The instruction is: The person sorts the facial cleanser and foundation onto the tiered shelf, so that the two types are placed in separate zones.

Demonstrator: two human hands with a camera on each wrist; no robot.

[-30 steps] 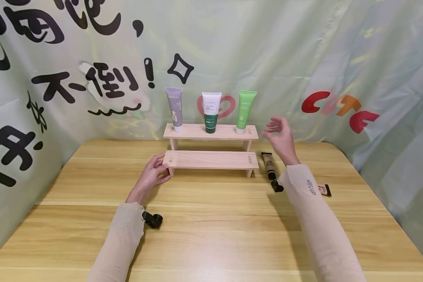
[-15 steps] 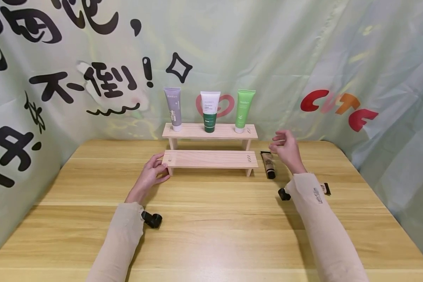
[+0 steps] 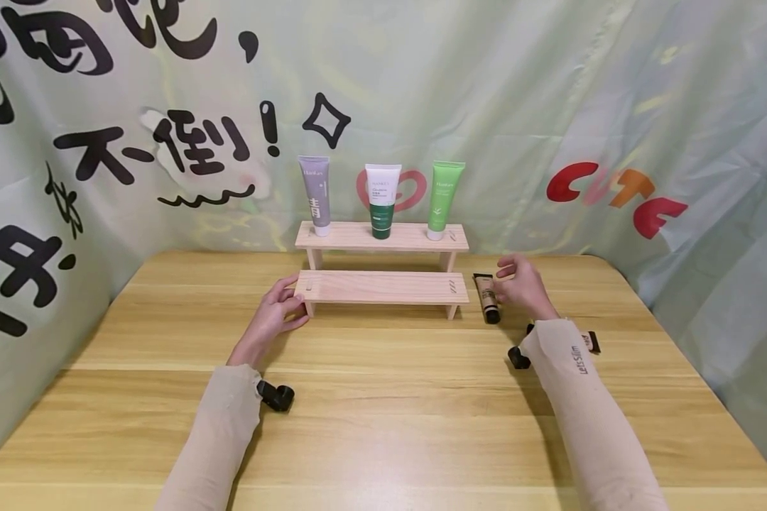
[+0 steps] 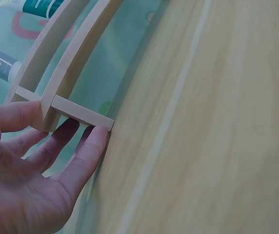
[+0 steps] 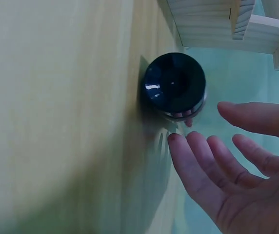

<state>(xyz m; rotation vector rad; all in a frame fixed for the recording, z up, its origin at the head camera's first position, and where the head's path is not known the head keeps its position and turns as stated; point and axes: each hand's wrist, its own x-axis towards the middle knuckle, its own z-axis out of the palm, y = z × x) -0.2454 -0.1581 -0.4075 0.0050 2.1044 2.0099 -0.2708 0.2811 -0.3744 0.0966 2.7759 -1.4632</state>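
passage: front tabletop (image 3: 383,411) | obstacle: wooden shelf (image 3: 381,287) left of tan tube (image 3: 487,295)

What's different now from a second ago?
The right hand moved down toward the table and is now beside the tan tube; it hasn't taken hold of it. The left hand still holds the left end of the lower wooden shelf. The three standing tubes stayed put.

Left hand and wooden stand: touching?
Touching: the left wrist view shows the left hand gripping the wooden stand at its lower step's end, no gap.
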